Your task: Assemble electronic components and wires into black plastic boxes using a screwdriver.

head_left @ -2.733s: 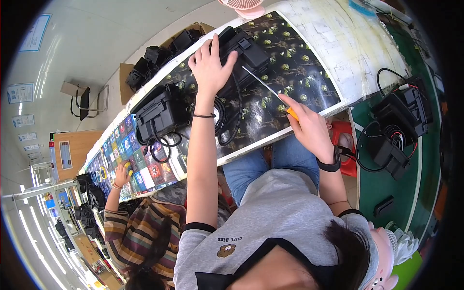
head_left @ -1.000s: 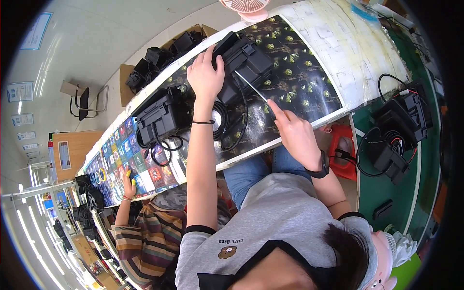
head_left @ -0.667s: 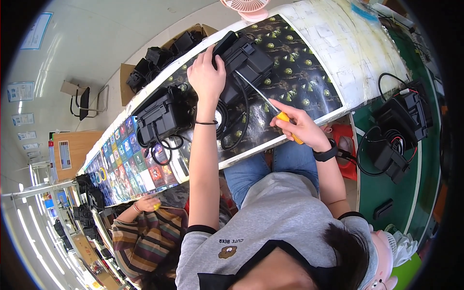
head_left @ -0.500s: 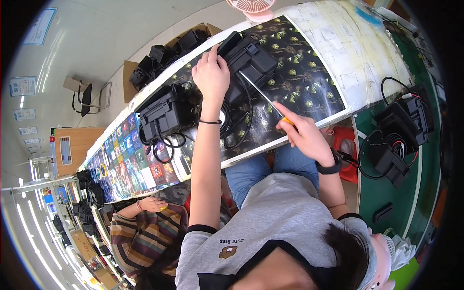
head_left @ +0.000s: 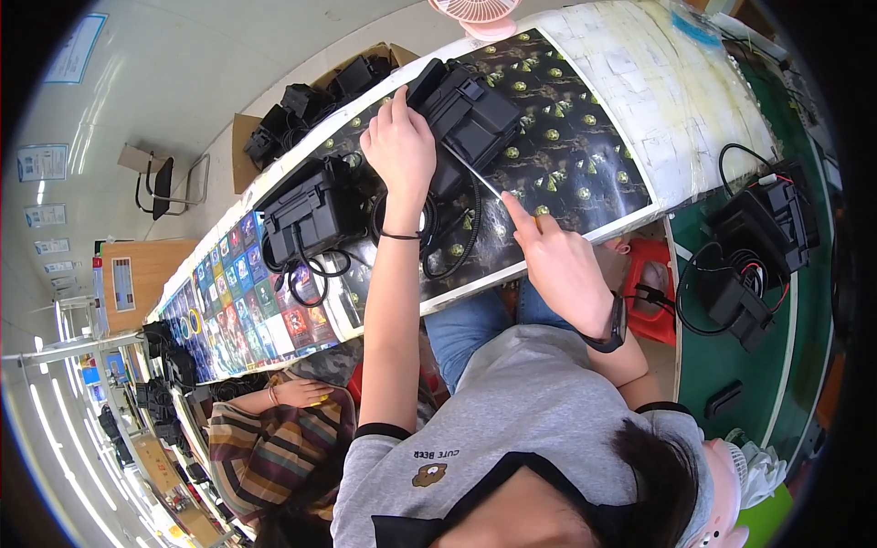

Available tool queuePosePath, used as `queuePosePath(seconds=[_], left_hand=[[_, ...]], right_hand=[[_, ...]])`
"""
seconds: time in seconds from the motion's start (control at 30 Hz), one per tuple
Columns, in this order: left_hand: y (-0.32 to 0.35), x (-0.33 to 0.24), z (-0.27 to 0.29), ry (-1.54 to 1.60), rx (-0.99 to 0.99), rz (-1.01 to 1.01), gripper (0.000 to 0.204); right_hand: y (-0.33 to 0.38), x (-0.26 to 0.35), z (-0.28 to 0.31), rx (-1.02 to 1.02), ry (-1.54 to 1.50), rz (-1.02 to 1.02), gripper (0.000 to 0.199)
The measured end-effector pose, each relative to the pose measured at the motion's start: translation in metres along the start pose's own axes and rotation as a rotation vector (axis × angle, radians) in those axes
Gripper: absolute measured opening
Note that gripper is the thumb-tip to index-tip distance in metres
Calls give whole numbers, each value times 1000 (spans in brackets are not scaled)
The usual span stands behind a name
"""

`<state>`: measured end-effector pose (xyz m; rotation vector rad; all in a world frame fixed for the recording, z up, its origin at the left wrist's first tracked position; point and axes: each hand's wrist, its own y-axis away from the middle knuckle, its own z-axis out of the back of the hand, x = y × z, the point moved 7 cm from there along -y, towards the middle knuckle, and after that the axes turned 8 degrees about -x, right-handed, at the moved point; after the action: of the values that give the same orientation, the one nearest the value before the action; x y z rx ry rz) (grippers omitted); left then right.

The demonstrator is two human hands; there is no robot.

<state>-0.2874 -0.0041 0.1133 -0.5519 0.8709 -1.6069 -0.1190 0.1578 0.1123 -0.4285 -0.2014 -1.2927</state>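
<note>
My left hand reaches far forward and grips the near left edge of a black boxy device lying on the dark patterned table cover. My right hand holds a screwdriver with an orange handle. Its index finger lies stretched along the thin metal shaft. The shaft slants up and left, and its tip meets the device just below my left hand. A black cable coil lies under the device, between my two arms.
A second black device with looped cables sits to the left. A cardboard box of similar units stands behind the table, a pink fan at its far edge. A co-worker's striped sleeve shows lower left. More black units with cables lie on the green surface at right, beside a red stool.
My right hand has taken a firmer hold on the screwdriver and brought its tip up against the device. My left hand stays on the device. The co-worker's arm has shifted.
</note>
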Motion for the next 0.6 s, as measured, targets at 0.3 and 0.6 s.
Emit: queuePosePath(seconds=[0.3,0.6], left_hand=[[2,4,7,75,-27,28,33],[6,16,14,197,-11,141,34]], right_hand=[[5,-16,-19,-58,-105,-23,52],[22,-15,-67,496,-1751,-632,50]])
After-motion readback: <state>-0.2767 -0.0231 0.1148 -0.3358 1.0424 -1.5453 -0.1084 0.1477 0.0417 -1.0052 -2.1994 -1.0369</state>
